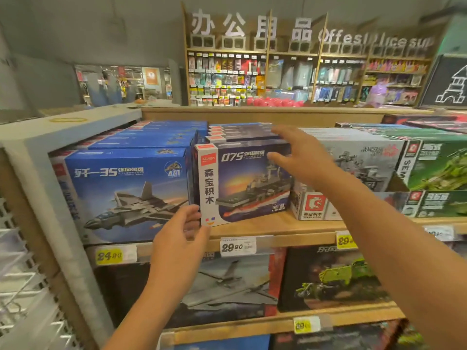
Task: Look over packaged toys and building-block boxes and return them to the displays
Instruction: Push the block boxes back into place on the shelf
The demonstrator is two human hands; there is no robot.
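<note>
A person's two hands frame a warship building-block box [242, 180] standing upright at the front of its row on the upper wooden shelf [278, 227] of a toy display. The left hand [178, 245] touches the box's lower left corner with loosely spread fingers, while the right hand [302, 160] hovers open at its upper right edge, fingers extended and gripping nothing. The box appears to sit slightly proud of the shelf lip; judged from this, a careless nudge at the corner could tip it forward off the edge, or skew it against the fighter-jet box [126, 195] just beside it on the left. A hard push back might also shunt the identical boxes stacked behind. The cartons are glossy printed cardboard, flat-faced and sharp-cornered, likely slick under the fingers. On the right, a paler grey box [358, 157] stands near. Yellow and white price tags [237, 246] line the shelf's smooth timber front.
</note>
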